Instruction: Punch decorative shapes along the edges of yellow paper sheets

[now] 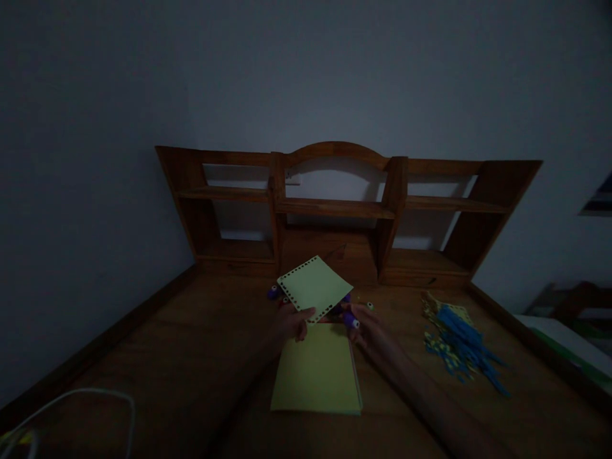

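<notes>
A pale yellow sheet of paper (318,285), with rows of punched holes along two edges, is held tilted above the desk. My left hand (292,320) pinches its near corner between thumb and fingers. In my right hand (366,325) is a small purple hole punch (351,319) with a white round end, close to the sheet's right lower edge. Whether the paper sits inside the punch is too dark to tell. Below both hands lies a stack of plain yellow paper (318,376). Behind the sheet, partly hidden, are a dark blue-purple piece (273,291) and a red one (284,300).
A wooden shelf unit (335,207) stands along the back of the desk (191,357) against the wall. To the right lies a pile of blue and yellow paper scraps (459,341). A white cable (95,390) curves at the lower left. The room is dim.
</notes>
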Action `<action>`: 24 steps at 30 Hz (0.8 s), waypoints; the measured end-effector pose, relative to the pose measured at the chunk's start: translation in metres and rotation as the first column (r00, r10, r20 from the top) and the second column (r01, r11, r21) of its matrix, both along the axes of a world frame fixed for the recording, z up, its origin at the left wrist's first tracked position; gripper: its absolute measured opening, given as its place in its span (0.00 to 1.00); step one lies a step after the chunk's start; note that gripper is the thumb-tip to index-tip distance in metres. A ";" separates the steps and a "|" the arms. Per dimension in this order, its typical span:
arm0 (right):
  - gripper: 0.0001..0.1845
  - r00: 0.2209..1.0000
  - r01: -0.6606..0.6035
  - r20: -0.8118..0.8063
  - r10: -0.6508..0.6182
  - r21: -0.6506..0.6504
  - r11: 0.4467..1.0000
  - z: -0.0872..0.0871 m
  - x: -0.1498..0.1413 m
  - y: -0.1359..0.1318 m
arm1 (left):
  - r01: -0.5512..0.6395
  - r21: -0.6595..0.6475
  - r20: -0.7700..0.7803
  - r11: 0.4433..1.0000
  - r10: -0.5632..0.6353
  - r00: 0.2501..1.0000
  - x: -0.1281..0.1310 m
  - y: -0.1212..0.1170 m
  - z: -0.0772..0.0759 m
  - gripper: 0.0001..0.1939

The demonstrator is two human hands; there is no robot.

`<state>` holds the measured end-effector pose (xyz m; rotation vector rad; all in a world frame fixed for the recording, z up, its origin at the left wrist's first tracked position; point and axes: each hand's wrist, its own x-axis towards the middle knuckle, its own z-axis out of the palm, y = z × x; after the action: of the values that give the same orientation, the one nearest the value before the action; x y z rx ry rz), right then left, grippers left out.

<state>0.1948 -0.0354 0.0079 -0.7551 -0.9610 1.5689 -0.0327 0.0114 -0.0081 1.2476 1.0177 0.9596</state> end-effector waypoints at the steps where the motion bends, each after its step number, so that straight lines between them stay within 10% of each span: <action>1: 0.16 1.000 0.003 -0.009 -0.003 -0.018 1.000 0.001 0.000 -0.001 | 0.005 -0.034 -0.018 0.999 -0.006 1.000 -0.001 0.002 -0.003 0.24; 11: 0.15 0.997 -0.069 -0.034 0.069 0.017 0.997 0.011 -0.001 -0.010 | -0.269 0.369 -0.168 0.889 0.348 0.922 -0.001 -0.021 0.026 0.27; 24: 0.18 0.991 -0.107 -0.073 0.112 0.069 0.992 0.007 -0.005 -0.008 | -0.157 0.179 -0.106 0.971 0.178 0.978 -0.002 -0.007 0.016 0.22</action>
<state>0.1896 -0.0434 0.0149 -0.6009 -1.0063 1.6412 -0.0347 0.0043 0.0083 1.3905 1.1709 1.1313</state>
